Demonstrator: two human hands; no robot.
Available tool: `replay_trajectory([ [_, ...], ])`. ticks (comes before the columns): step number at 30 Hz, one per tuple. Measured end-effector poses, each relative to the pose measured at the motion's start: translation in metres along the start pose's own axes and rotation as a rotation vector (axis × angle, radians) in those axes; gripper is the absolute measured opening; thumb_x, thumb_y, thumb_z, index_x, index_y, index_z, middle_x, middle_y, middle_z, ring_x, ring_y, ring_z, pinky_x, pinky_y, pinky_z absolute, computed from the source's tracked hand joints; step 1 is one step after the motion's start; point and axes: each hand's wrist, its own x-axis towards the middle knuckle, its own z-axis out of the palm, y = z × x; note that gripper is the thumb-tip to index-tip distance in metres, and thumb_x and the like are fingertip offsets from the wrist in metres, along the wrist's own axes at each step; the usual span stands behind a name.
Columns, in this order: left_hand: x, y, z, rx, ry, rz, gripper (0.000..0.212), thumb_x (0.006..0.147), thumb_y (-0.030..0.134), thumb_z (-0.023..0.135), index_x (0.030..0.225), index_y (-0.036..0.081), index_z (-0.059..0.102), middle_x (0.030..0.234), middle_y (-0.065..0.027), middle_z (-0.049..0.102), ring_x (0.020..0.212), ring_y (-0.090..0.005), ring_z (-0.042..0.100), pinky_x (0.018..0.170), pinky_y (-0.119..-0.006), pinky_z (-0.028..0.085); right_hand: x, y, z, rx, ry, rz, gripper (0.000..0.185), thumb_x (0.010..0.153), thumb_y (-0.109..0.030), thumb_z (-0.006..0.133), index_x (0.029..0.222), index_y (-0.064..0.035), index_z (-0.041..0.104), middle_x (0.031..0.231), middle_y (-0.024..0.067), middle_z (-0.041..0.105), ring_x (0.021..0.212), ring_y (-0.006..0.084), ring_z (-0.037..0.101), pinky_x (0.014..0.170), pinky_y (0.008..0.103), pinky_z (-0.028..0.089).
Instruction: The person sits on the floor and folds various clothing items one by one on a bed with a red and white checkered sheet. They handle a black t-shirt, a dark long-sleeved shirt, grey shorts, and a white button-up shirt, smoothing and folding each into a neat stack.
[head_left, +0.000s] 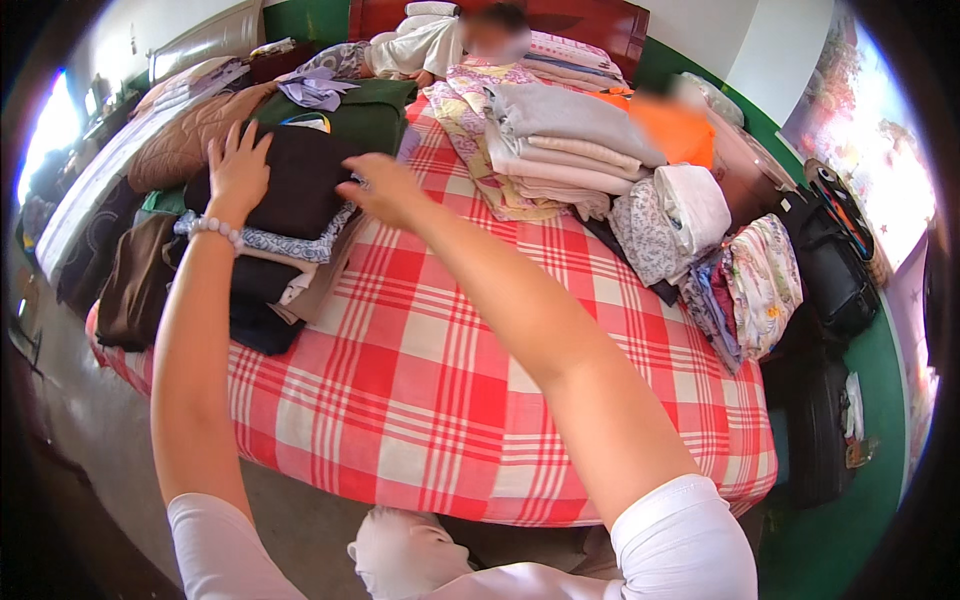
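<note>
My left hand (240, 172) rests flat, fingers spread, on the left part of a dark folded garment (304, 180). That garment tops a stack of folded clothes on the bed's left side. Just off its right edge is my right hand (386, 187), thumb and fingers apart; whether the fingertips touch the cloth I cannot tell. Beneath the dark garment show a blue-and-white patterned cloth (300, 246) and a navy folded piece (266, 330). A brown folded garment (135, 289) lies left of the stack. Dark green folded cloth (367, 112) lies behind it.
A red-and-white plaid sheet (450, 360) covers the bed. Grey and cream folded cloths (570, 142) are piled at right, near floral folded clothes (765, 285). A person (420, 45) lies by the headboard; another in orange (675, 135) is at right. A black bag (832, 262) stands beside the bed.
</note>
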Motion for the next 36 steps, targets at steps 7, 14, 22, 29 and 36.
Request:
replay_trajectory([
  [7, -0.114, 0.214, -0.119, -1.409, 0.226, 0.061, 0.034, 0.077, 0.002, 0.064, 0.110, 0.004, 0.057, 0.115, -0.0162, 0.056, 0.108, -0.0323, 0.053, 0.096, -0.040, 0.040, -0.051, 0.161, -0.146, -0.612, 0.644, 0.040, 0.024, 0.077, -0.006, 0.058, 0.099, -0.0065, 0.066, 0.103, 0.0130, 0.063, 0.098, 0.0300, 0.058, 0.085, 0.0422, 0.045],
  [14, -0.155, 0.272, -0.108, -1.660, 0.075, 0.092, 0.032, 0.081, 0.005, 0.063, 0.112, 0.004, 0.055, 0.114, -0.0140, 0.054, 0.104, -0.0316, 0.056, 0.083, -0.038, 0.048, -0.056, 0.191, -0.225, -0.792, 0.432, 0.318, 0.015, 0.083, -0.015, 0.059, 0.094, -0.0112, 0.070, 0.098, 0.0111, 0.066, 0.092, 0.0312, 0.062, 0.081, 0.0428, 0.047],
  [22, -0.159, 0.278, -0.097, -1.739, 0.175, -0.010, 0.057, 0.081, 0.010, 0.068, 0.131, 0.005, 0.040, 0.124, -0.0173, 0.048, 0.112, -0.0310, 0.051, 0.090, -0.038, 0.046, -0.017, 0.008, -0.334, -0.718, 0.882, -0.013, 0.022, 0.091, -0.025, 0.049, 0.102, -0.0088, 0.060, 0.099, 0.0150, 0.065, 0.092, 0.0363, 0.061, 0.075, 0.0451, 0.048],
  [29, -0.191, 0.252, -0.134, -2.435, -0.032, 0.079, 0.053, 0.092, 0.020, 0.056, 0.138, 0.002, 0.035, 0.138, -0.0125, 0.042, 0.123, -0.0222, 0.044, 0.097, -0.035, 0.043, -0.118, -0.079, -0.325, -0.633, 0.332, 0.143, 0.030, 0.089, -0.027, 0.054, 0.095, -0.0004, 0.065, 0.096, 0.0225, 0.064, 0.094, 0.0396, 0.060, 0.081, 0.0435, 0.047],
  [36, -0.311, 0.239, -0.214, -2.672, -0.996, -0.576, 0.039, 0.095, 0.018, 0.049, 0.132, 0.007, 0.042, 0.115, -0.0082, 0.061, 0.096, -0.0207, 0.063, 0.081, -0.038, 0.051, -0.284, -0.021, -0.262, -0.383, 0.183, 0.466, 0.022, 0.085, -0.022, 0.062, 0.094, -0.0020, 0.064, 0.092, 0.0202, 0.065, 0.089, 0.0375, 0.061, 0.078, 0.0442, 0.048],
])
